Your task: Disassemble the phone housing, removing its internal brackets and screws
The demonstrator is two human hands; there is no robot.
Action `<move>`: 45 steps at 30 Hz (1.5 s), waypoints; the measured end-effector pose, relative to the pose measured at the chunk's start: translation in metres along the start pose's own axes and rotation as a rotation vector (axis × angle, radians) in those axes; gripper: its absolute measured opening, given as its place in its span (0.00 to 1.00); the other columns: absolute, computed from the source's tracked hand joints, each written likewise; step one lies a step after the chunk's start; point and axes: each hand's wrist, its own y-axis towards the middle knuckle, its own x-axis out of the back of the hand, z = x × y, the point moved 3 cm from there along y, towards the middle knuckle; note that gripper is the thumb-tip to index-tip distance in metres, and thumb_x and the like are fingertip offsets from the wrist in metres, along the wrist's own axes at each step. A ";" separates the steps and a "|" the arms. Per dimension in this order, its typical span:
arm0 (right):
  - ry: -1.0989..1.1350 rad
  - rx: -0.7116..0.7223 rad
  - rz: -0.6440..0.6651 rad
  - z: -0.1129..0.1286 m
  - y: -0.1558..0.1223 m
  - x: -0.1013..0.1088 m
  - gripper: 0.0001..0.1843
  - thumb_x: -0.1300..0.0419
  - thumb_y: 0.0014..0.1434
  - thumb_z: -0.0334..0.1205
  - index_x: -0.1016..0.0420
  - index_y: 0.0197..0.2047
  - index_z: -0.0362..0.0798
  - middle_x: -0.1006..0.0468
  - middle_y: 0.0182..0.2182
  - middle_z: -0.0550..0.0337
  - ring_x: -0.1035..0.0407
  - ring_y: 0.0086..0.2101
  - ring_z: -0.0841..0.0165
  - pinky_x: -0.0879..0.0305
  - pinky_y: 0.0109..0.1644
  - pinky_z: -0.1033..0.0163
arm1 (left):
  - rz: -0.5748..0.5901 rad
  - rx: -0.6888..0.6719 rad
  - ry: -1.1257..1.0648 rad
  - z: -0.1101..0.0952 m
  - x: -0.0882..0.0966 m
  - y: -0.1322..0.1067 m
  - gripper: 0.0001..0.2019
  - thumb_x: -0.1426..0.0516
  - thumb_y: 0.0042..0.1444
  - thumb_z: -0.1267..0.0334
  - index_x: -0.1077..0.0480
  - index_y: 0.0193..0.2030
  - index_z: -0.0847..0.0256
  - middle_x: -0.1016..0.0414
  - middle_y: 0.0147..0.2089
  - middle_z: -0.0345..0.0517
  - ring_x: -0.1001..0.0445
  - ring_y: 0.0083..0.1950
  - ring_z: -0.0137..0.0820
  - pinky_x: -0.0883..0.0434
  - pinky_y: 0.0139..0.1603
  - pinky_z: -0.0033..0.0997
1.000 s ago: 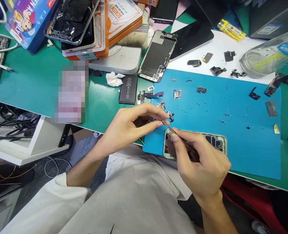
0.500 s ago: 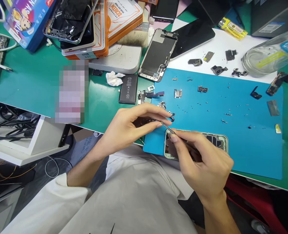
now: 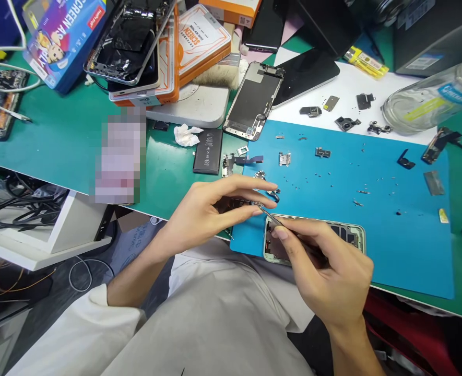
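Observation:
My left hand (image 3: 211, 209) is closed, thumb and fingers pinching a thin dark phone part (image 3: 247, 202) that they mostly hide. In my right hand (image 3: 328, 261) is a slim metal tool, perhaps tweezers (image 3: 270, 216), its tip at my left thumb and the part. Under my right hand an opened phone housing (image 3: 356, 237) with a pale green frame lies on the blue mat (image 3: 406, 250). Just beyond my left fingers are a small part with a black cable (image 3: 273, 195) and a connector with a flex cable (image 3: 231, 163).
A phone battery (image 3: 208, 152) and a detached screen (image 3: 255, 99) lie beyond my hands. Tiny screws and parts, such as a metal bracket (image 3: 284, 159), are scattered on the mat. At the right stands a glass jar (image 3: 414, 104); orange boxes (image 3: 203, 44) are stacked at the back.
The view has shifted slightly, so the bench appears a little lower. My left fingers are somewhat more spread around the dark part; the tool tip stays beside it.

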 end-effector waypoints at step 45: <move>-0.416 0.478 0.169 0.001 0.021 0.013 0.11 0.27 0.65 0.27 0.18 0.48 0.46 0.11 0.34 0.64 0.20 0.29 0.73 0.33 0.36 0.64 | 0.050 -0.373 0.537 0.005 -0.003 -0.007 0.31 0.43 0.78 0.69 0.43 0.83 0.45 0.12 0.52 0.37 0.17 0.46 0.30 0.21 0.56 0.34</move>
